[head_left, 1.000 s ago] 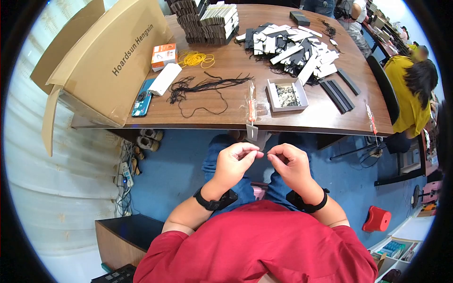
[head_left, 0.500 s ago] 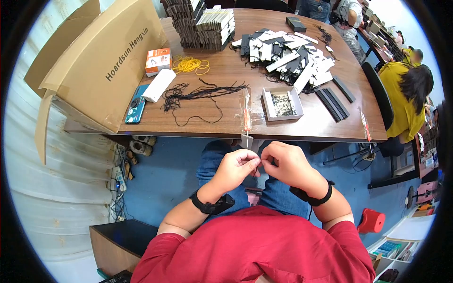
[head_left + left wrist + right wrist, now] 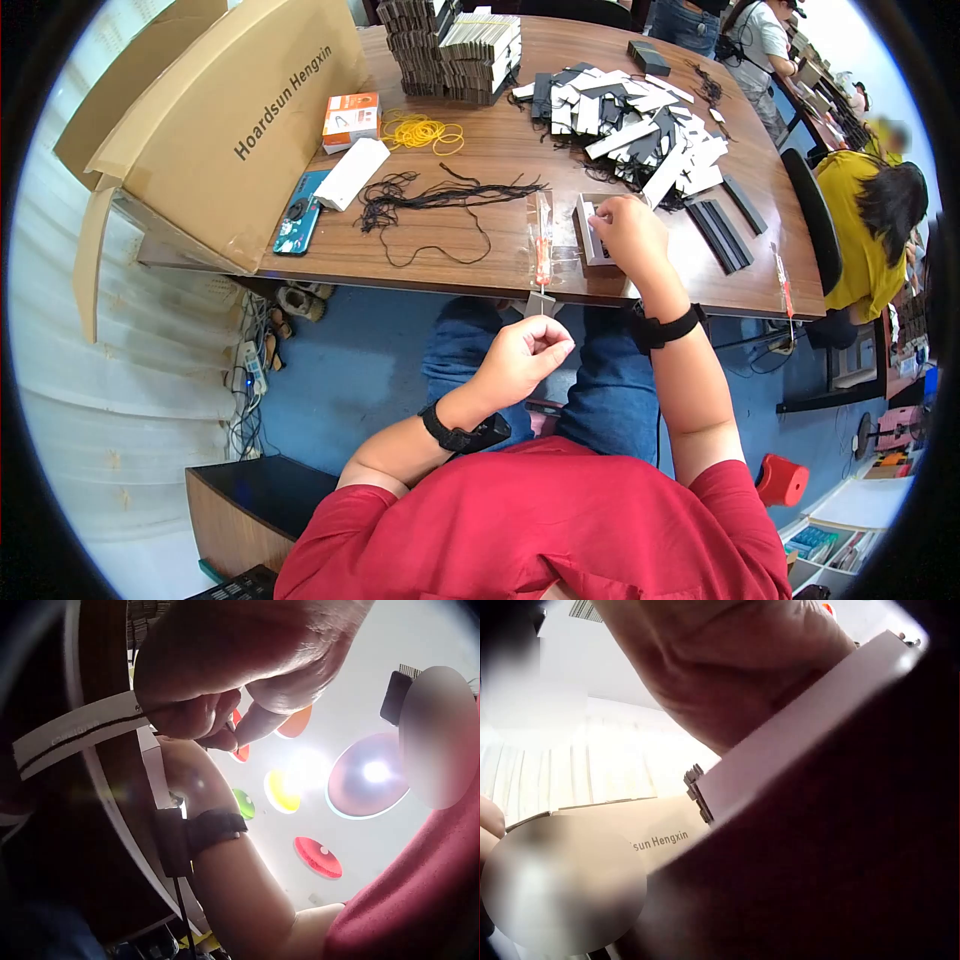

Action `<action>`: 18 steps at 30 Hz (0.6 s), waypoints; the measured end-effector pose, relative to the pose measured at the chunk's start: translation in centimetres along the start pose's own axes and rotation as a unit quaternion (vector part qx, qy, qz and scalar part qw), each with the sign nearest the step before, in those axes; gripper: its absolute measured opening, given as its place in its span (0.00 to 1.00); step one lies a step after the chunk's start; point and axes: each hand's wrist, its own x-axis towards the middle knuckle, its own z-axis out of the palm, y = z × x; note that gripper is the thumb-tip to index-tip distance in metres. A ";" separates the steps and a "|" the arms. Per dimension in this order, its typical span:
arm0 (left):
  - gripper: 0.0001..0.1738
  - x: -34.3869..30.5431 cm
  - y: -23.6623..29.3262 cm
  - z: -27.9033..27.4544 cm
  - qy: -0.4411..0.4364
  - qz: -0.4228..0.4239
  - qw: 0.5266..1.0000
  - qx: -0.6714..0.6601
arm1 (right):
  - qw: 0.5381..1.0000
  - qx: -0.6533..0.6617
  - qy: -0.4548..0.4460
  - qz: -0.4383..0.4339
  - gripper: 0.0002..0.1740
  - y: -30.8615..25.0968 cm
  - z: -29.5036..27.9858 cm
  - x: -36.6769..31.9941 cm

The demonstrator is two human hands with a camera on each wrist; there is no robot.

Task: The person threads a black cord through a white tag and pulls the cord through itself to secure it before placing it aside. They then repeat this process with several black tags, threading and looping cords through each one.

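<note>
My left hand [image 3: 527, 357] is in front of the table edge, thumb and forefinger pinched together. In the left wrist view a thin black cord [image 3: 112, 720] runs along a pale printed tag [image 3: 60, 742] to these fingers. In the head view the tag [image 3: 540, 304] is at the table edge, just beyond the hand, below an orange-red tool [image 3: 543, 262] taped down with clear tape. My right hand [image 3: 634, 238] reaches into a small white box [image 3: 583, 228], its fingers bent downward. The right wrist view shows the box wall [image 3: 802, 727] hiding the fingertips.
Loose black cords [image 3: 450, 193] lie left of the tape. Behind the box is a heap of black and white tags [image 3: 625, 120], with black strips [image 3: 720, 235] to its right. A big cardboard box [image 3: 230, 130], a phone [image 3: 298, 220] and yellow bands [image 3: 425, 133] are at left.
Both hands were together in front of the table edge. My right hand has moved forward and right into the white box, while the left stays near its place, still pinching.
</note>
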 end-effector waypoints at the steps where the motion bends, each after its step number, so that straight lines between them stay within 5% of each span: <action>1: 0.04 -0.1 0.0 -0.1 0.001 0.001 1.000 -0.002 | 1.000 0.002 -0.015 0.012 0.08 0.0 0.4 0.2; 6: 0.04 -0.8 -0.4 -0.4 0.004 0.001 1.000 -0.014 | 1.000 -0.006 0.013 0.011 0.04 0.1 1.6 0.0; 10: 0.04 -0.9 -0.9 -0.2 0.036 0.039 0.998 -0.031 | 0.973 0.068 0.194 -0.102 0.04 -0.6 0.0 -1.2; 18: 0.04 -1.6 0.1 0.4 0.059 0.075 0.994 -0.043 | 0.919 0.226 0.159 -0.280 0.11 -3.2 -3.9 -12.2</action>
